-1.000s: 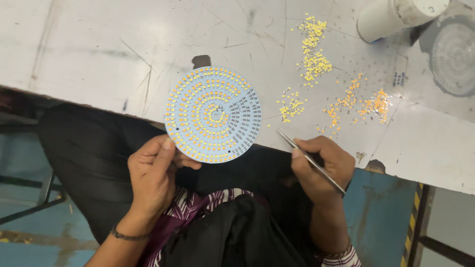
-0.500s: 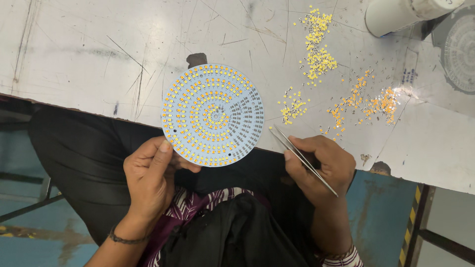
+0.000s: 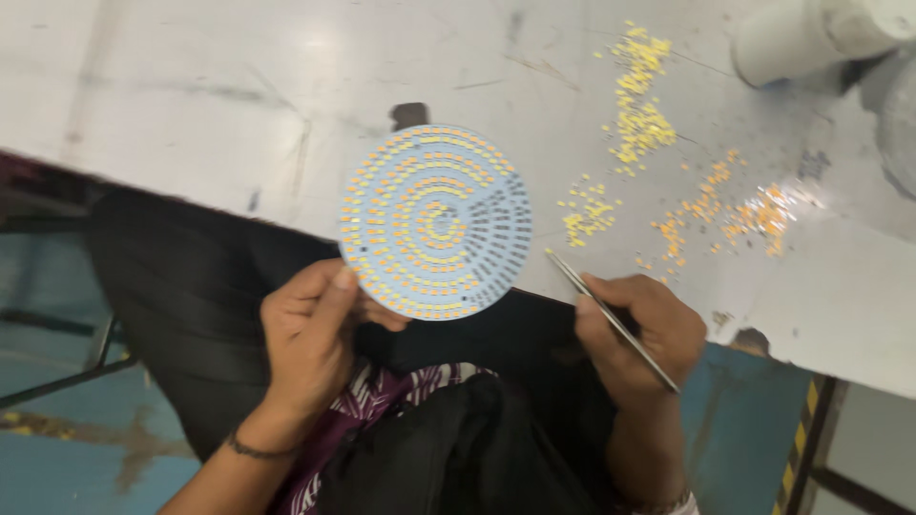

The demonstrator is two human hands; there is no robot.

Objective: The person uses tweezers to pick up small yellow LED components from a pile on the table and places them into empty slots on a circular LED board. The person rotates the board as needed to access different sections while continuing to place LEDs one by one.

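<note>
We log: left hand (image 3: 310,329) grips disc (image 3: 435,221) by its lower edge, above counter (image 3: 191,95) rim. Right hand (image 3: 634,329) pinches tweezers (image 3: 611,319). Chips (image 3: 639,114) blurred; white cylinder (image 3: 811,33) cut off.

board: round circuit board (image 3: 435,221) over the table (image 3: 191,86) edge, left hand (image 3: 310,334) at its 7 o'clock
tweezers: tweezers (image 3: 611,319) in right hand (image 3: 634,329), at the board's 4 o'clock
chips: loose chips (image 3: 639,119) on the table, at the board's 2 o'clock

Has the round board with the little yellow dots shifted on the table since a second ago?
Cannot tell. The round board lies at the same spot relative to the dark mark on the table; the left hand holds its edge. The camera itself moved.
</note>
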